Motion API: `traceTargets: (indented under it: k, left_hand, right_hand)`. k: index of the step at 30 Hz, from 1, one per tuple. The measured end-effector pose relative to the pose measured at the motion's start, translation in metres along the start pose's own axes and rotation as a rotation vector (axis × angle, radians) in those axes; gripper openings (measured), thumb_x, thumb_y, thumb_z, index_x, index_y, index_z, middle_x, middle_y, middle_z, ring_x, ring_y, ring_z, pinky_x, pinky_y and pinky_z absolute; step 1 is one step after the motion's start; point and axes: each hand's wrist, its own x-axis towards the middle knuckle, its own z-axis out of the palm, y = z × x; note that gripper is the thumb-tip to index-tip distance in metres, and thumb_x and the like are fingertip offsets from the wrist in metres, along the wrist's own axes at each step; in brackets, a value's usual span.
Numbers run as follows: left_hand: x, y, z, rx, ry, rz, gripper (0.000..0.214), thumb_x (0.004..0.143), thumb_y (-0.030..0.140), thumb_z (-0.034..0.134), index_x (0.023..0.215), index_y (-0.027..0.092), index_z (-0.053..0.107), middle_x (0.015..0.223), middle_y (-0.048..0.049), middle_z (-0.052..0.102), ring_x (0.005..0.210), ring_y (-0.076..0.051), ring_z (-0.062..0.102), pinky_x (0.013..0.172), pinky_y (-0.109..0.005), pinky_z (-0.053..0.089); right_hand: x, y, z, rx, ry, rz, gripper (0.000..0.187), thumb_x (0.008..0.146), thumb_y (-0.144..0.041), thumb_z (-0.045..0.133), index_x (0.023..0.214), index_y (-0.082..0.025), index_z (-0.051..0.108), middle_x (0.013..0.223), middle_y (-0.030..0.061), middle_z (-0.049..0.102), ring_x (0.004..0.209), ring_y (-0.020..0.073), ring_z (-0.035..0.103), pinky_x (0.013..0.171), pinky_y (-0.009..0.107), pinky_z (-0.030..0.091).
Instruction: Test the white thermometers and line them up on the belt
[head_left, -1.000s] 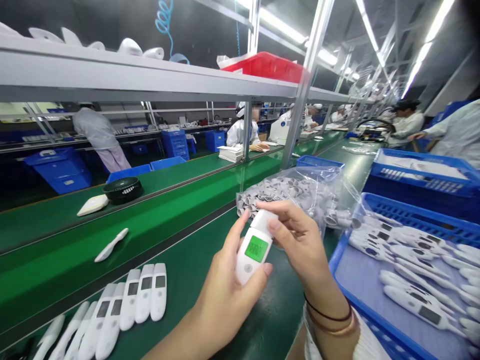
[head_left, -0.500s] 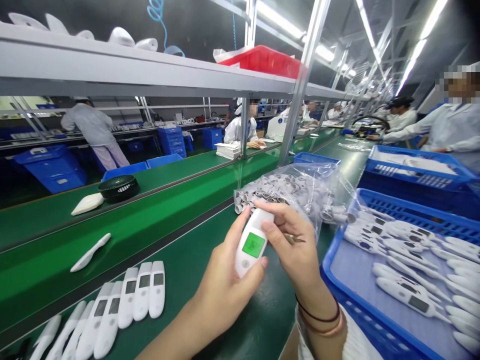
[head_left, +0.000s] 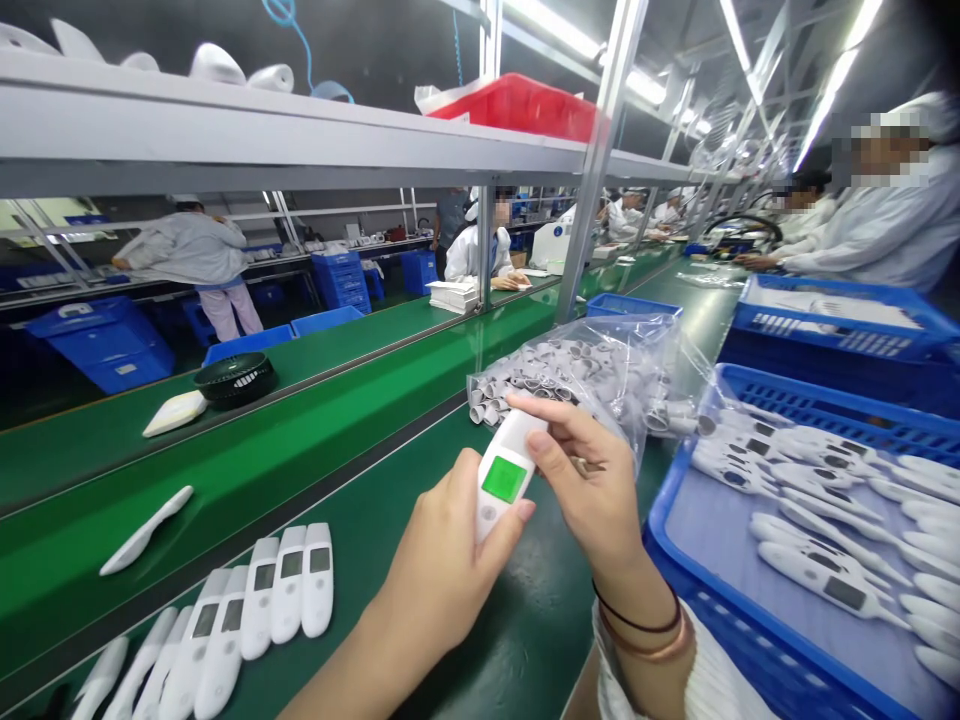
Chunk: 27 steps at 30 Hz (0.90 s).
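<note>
A white digital thermometer (head_left: 504,482) with a lit green screen is held upright and tilted between both hands. My left hand (head_left: 442,545) is closed round its lower part, with the thumb along the side near the round button. My right hand (head_left: 589,470) pinches its upper end between thumb and fingers. Just behind the hands lies a clear plastic bag (head_left: 577,365) full of small grey-white caps. On the bench at left, several similar thermometers (head_left: 259,595) with dark screens stand in a slanted row.
At right, a blue basket (head_left: 660,510) holds several white thermometer bodies, with another blue basket (head_left: 847,345) behind it. A lone thermometer (head_left: 146,530) lies on the green conveyor belt (head_left: 360,385). Overhead runs a white shelf (head_left: 300,140) carrying a red bin (head_left: 525,105). Co-workers stand and sit farther back.
My left index finger has curled down from the thermometer's top. Digits seen on the green screen no longer show. The lone thermometer on the belt has shifted left and nearer. Co-workers have changed posture.
</note>
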Motion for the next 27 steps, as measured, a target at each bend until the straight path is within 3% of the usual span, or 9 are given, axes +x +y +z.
traceTargets:
  k: [8,10,12,14,15,18,21,25,27]
  left_hand:
    - [0.004,0.000,0.000,0.005,-0.019,-0.012,0.027,0.096,0.048,0.052,0.087,0.025,0.041,0.075,0.0052,0.047,0.063,-0.016,0.043,0.058,-0.029,0.028]
    - [0.004,-0.001,0.001,0.036,0.046,-0.041,0.032,0.090,0.048,0.062,0.092,0.025,0.041,0.079,0.0049,0.050,0.064,-0.016,0.046,0.058,-0.028,0.030]
    - [0.005,-0.003,0.001,0.006,0.158,-0.065,0.039,0.084,0.041,0.071,0.099,0.026,0.039,0.086,0.0046,0.053,0.067,-0.015,0.050,0.059,-0.028,0.034]
    - [0.007,-0.006,0.000,-0.132,0.212,-0.068,0.038,0.085,0.035,0.070,0.104,0.026,0.038,0.089,0.0048,0.054,0.065,-0.013,0.053,0.059,-0.027,0.038]
    - [0.008,-0.007,-0.001,-0.243,0.193,-0.062,0.035,0.089,0.036,0.066,0.107,0.026,0.038,0.089,0.0049,0.054,0.063,-0.013,0.054,0.058,-0.026,0.041]
    - [0.011,-0.009,-0.006,-0.619,0.059,-0.010,0.030,0.101,0.044,0.050,0.120,0.024,0.040,0.085,0.0032,0.061,0.060,-0.012,0.061,0.055,-0.025,0.049]
    - [0.013,-0.008,-0.009,-0.808,-0.012,0.051,0.029,0.105,0.043,0.043,0.122,0.019,0.043,0.088,-0.0017,0.069,0.062,-0.012,0.067,0.059,-0.024,0.054]
    - [0.010,-0.006,-0.008,-0.821,-0.036,0.061,0.027,0.108,0.039,0.041,0.127,0.019,0.042,0.082,0.0003,0.068,0.067,-0.013,0.070,0.066,-0.025,0.057]
    - [0.007,-0.004,-0.007,-0.751,-0.003,0.062,0.028,0.108,0.039,0.039,0.130,0.022,0.042,0.093,-0.0017,0.068,0.073,-0.012,0.068,0.066,-0.023,0.055]
  right_hand:
    - [0.002,0.001,0.000,0.026,-0.007,0.072,0.026,0.092,-0.043,0.069,0.110,-0.026,0.077,0.072,-0.0002,0.062,0.059,0.0114,0.052,0.053,0.024,0.045]
    - [0.004,0.001,-0.001,0.023,-0.040,0.098,0.033,0.090,-0.049,0.071,0.111,-0.024,0.075,0.075,0.0006,0.062,0.060,0.0116,0.052,0.052,0.023,0.043]
    - [0.005,0.001,-0.004,0.053,-0.147,0.126,0.053,0.083,-0.060,0.075,0.120,-0.022,0.069,0.078,0.0008,0.062,0.062,0.0120,0.052,0.052,0.023,0.041]
    - [0.006,0.002,-0.009,0.096,-0.252,0.157,0.069,0.082,-0.072,0.067,0.129,-0.023,0.061,0.076,-0.0011,0.058,0.061,0.0113,0.049,0.051,0.023,0.038]
    - [0.006,0.002,-0.011,0.095,-0.262,0.169,0.067,0.086,-0.074,0.060,0.130,-0.023,0.059,0.074,-0.0025,0.054,0.059,0.0107,0.046,0.051,0.023,0.037]
    - [0.004,-0.002,-0.013,-0.045,-0.201,0.162,0.041,0.098,-0.060,0.054,0.101,-0.021,0.064,0.069,-0.0030,0.052,0.060,0.0099,0.047,0.054,0.022,0.039]
    - [0.001,-0.007,-0.011,-0.204,-0.200,0.064,0.034,0.095,-0.045,0.065,0.074,-0.019,0.060,0.067,-0.0010,0.057,0.061,0.0110,0.053,0.054,0.023,0.041]
    - [-0.002,-0.012,-0.004,-0.439,-0.148,-0.181,0.024,0.095,-0.030,0.067,0.074,-0.019,0.063,0.067,-0.0004,0.063,0.062,0.0132,0.058,0.057,0.025,0.043]
    - [-0.003,-0.013,-0.001,-0.576,-0.113,-0.318,0.023,0.095,-0.026,0.067,0.073,-0.019,0.063,0.065,-0.0006,0.064,0.062,0.0134,0.057,0.058,0.026,0.042]
